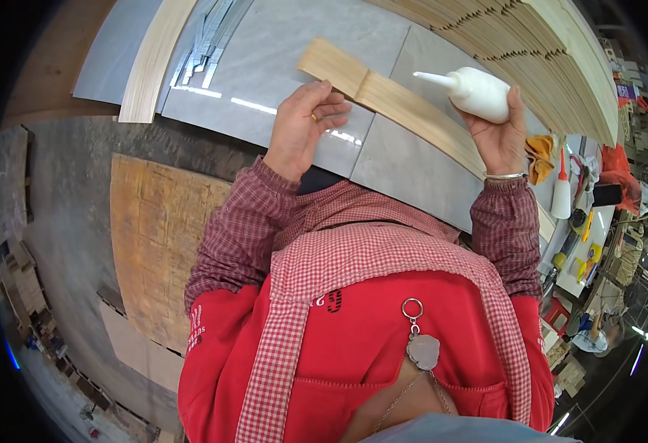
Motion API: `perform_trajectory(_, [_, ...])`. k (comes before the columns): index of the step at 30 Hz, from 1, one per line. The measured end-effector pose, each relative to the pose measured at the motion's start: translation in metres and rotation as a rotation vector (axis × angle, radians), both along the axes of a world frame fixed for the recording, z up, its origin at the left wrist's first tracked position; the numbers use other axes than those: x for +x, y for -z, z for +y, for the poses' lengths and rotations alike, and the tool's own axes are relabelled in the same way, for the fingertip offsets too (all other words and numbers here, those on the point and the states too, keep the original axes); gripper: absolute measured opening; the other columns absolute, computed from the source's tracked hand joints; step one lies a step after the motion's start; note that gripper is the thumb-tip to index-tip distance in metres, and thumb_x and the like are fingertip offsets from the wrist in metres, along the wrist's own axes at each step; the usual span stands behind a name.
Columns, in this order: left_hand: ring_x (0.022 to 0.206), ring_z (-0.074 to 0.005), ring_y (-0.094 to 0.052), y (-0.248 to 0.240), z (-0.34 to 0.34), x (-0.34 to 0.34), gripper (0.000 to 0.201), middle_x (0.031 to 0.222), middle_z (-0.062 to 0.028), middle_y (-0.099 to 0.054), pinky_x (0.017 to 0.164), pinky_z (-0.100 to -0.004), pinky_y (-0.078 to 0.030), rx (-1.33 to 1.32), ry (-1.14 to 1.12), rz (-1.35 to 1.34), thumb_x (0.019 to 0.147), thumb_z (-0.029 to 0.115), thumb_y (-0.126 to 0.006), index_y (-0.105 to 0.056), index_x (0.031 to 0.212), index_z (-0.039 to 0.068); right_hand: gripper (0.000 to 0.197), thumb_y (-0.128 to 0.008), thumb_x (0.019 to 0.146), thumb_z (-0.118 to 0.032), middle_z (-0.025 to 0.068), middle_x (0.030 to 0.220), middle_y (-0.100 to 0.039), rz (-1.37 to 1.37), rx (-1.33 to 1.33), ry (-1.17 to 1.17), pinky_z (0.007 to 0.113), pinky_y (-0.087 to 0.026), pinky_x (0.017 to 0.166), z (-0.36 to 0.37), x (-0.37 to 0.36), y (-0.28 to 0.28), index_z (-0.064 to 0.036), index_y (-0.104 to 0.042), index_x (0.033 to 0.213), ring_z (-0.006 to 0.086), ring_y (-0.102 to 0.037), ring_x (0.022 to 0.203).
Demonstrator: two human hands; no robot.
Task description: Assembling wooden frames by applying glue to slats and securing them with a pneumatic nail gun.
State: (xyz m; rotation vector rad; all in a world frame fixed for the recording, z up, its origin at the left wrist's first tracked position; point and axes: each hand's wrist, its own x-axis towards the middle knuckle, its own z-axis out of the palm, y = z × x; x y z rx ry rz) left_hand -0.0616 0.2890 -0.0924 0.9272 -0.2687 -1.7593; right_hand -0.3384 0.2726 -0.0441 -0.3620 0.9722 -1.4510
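At 2 o'clock, stacked pale wooden boards point(557, 44) edge a grey tiled tabletop point(283, 44); above it, the right hand point(498, 142) grips a white plastic bottle point(484, 97), nozzle toward 9–10 o'clock. Left hand point(300, 124), loosely open, adjoins a pale wooden strip point(413, 115), long axis 10-to-4.

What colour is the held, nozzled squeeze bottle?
The held squeeze bottle is white, clearest in the head view.

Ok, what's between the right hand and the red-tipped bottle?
In the head view, an orange cloth lies between the right hand and red-tipped squeeze bottle.
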Motion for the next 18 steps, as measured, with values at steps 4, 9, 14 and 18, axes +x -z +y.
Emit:
perform_trajectory(4, [0.075, -0.0161, -0.059, 0.003, -0.010, 0.001, 0.015, 0.083, -0.0085, -0.059, 0.069, -0.0242, -0.050, -0.046, 0.073, -0.269, 0.087, 0.013, -0.058, -0.057, 0.094, -0.001, 0.070, -0.069, 0.077, -0.022, 0.0242, 0.118, -0.042, 0.034, -0.032, -0.082, 0.052, -0.046, 0.093, -0.002, 0.010, -0.005, 0.0080, -0.027, 0.124, 0.0387, -0.049, 0.108])
perform_trajectory(9, [0.069, -0.0132, -0.058, 0.015, -0.015, -0.006, 0.016, 0.080, -0.0068, -0.057, 0.063, -0.0223, -0.050, -0.221, -0.010, -0.428, 0.085, 0.012, -0.061, -0.056, 0.090, -0.002, 0.067, -0.069, 0.077, -0.021, 0.0249, 0.117, -0.042, 0.203, -0.003, -0.096, 0.048, -0.048, 0.091, -0.012, 0.025, -0.010, 0.0111, -0.030, 0.122, 0.0393, -0.049, 0.107])
perform_trajectory(14, [0.067, -0.0111, -0.057, 0.020, -0.017, -0.007, 0.016, 0.079, -0.0065, -0.057, 0.064, -0.0213, -0.051, -0.293, -0.063, -0.518, 0.084, 0.009, -0.063, -0.056, 0.092, -0.003, 0.062, -0.069, 0.077, -0.020, 0.0246, 0.113, -0.045, 0.275, -0.030, -0.175, 0.044, -0.052, 0.086, -0.031, 0.044, -0.012, 0.0131, -0.036, 0.118, 0.0373, -0.052, 0.104])
perform_trajectory(18, [0.066, -0.0106, -0.057, 0.025, -0.015, -0.011, 0.017, 0.077, -0.0065, -0.058, 0.062, -0.0203, -0.050, -0.349, -0.083, -0.571, 0.084, 0.009, -0.062, -0.056, 0.093, -0.003, 0.057, -0.070, 0.076, -0.020, 0.0237, 0.108, -0.049, 0.308, -0.031, -0.155, 0.039, -0.054, 0.082, -0.040, 0.056, -0.010, 0.0126, -0.042, 0.114, 0.0342, -0.057, 0.096])
